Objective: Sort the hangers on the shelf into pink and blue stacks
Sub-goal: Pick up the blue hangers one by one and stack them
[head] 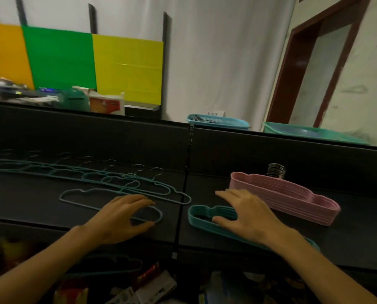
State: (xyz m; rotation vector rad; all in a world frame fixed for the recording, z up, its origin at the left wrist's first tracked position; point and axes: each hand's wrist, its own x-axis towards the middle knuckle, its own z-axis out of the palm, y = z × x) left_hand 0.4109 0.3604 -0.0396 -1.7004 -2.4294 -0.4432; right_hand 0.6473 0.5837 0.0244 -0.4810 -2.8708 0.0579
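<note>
On the dark shelf [358,238] a tall pink hanger stack [286,197] stands at the right, metal hooks behind it. In front of it lies a shorter blue hanger stack [202,213]; my right hand [247,213] rests on it, fingers spread. To the left, a single pale blue hanger [77,195] lies flat, and my left hand [121,218] lies over its right end, fingers curled around the loop. Behind it several blue hangers [73,174] lie spread out in an overlapping row.
The shelf's back panel [95,137] rises behind the hangers. Two teal baskets [218,122] [310,132] sit beyond it at the right. Another blue hanger [108,265] and packaged goods lie on the lower level below the shelf edge. Coloured boards stand at the back left.
</note>
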